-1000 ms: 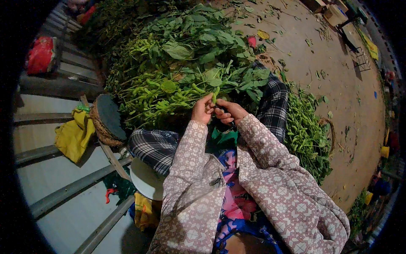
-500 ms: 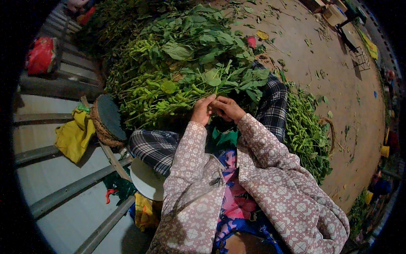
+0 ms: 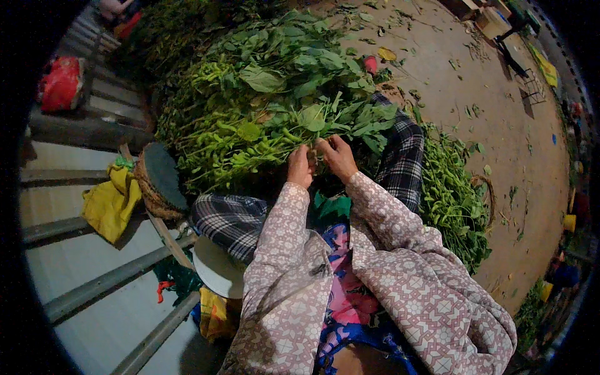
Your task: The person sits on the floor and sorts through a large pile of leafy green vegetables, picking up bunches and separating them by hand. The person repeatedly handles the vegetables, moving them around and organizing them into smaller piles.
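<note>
A bundle of green bean plants point(image 3: 240, 153) lies across my lap, its plump pods toward the left and broad leaves toward the right. At the near edge of the bundle, my left hand point(image 3: 301, 167) is closed with its fingers curled. Beside it, slightly to the right, my right hand point(image 3: 338, 157) pinches near the stems, also closed. A narrow gap separates the hands. Whatever thin piece they hold there is too small to make out. My knees, in plaid trousers point(image 3: 403, 156), spread on both sides of the bundle.
A heap of leafy plants point(image 3: 287, 53) rises beyond the bundle. More podded plants point(image 3: 453, 200) lie by my right knee. Left are a round woven seat point(image 3: 161, 181), a yellow cloth point(image 3: 112, 203), a white basin point(image 3: 215, 265) and a ridged metal sheet point(image 3: 81, 306).
My hands were together and overlapping; now they have drawn slightly apart. The right hand has risen a little toward the stems. The bundle has hardly moved.
</note>
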